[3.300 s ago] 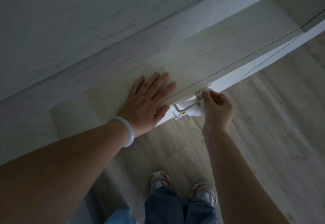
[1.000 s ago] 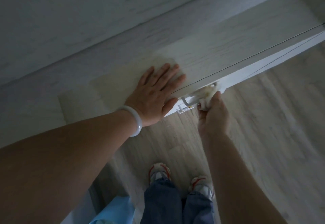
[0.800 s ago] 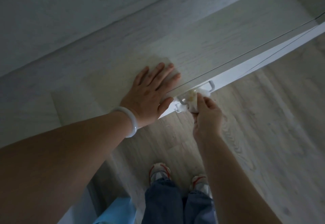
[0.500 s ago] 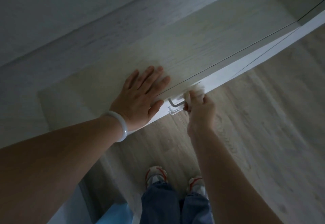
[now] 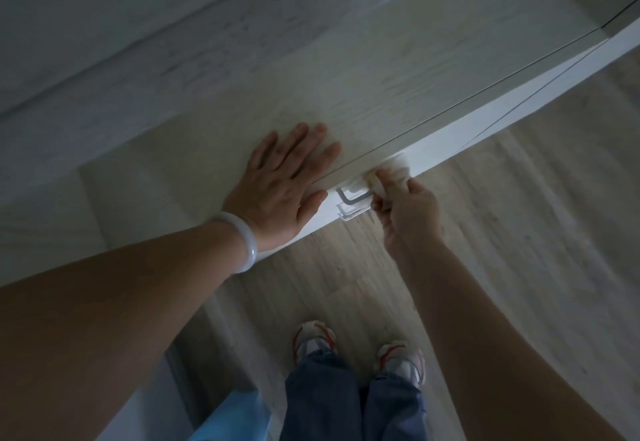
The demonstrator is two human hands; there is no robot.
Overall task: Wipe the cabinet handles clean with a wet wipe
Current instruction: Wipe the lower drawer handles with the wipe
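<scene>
Handle (image 5: 350,197), grey metal bar, wipe (image 5: 390,173) bunched white

A pale bangle (image 5: 247,244), wood-grain floor (image 5: 519,250), blue jeans (image 5: 353,402) and red-trimmed sneakers (image 5: 315,338) fill the dim view.

A slim, grey metal cabinet handle (image 5: 352,198), bent at a right angle at its visible left end, juts from the white front edge of a pale wood-grain cabinet (image 5: 398,69). A crumpled white wet wipe (image 5: 388,177) is bunched around the handle's right part, covering it. Only the handle's left corner and a short stretch of bar show.
</scene>
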